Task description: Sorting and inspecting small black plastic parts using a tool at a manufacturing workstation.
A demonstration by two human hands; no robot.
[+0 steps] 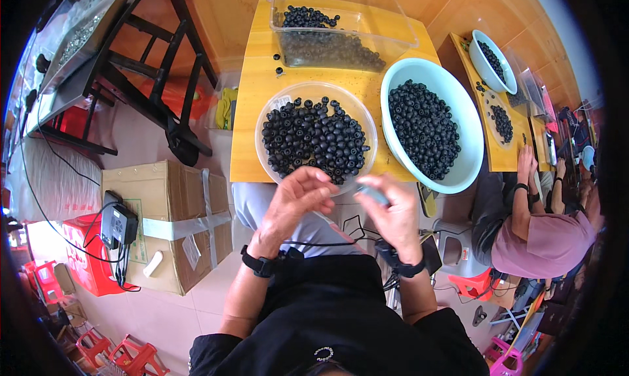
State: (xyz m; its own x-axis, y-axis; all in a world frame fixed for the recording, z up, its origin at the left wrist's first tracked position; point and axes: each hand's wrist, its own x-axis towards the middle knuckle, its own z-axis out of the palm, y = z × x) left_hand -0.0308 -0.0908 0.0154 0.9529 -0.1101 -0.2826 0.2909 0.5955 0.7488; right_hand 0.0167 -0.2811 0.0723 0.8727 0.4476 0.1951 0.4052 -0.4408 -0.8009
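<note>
Your left fingers (314, 174) curl nearly closed, but I cannot tell whether they pinch anything; your right fingers (380, 180) close on a blurred blue-grey thing (373, 194). Black beads (314, 137) lie in the clear dish (371, 127) just beyond. That dish reaches the worktop's (246, 107) front edge, so a bump could tip it and spill beads. 1 pale label (282, 102) shows there, unreadable; white lettering marks the red box (92, 258).

Black short-sleeved shirt (327, 330), black wristbands (259, 264), pale trousers (259, 209)
</note>
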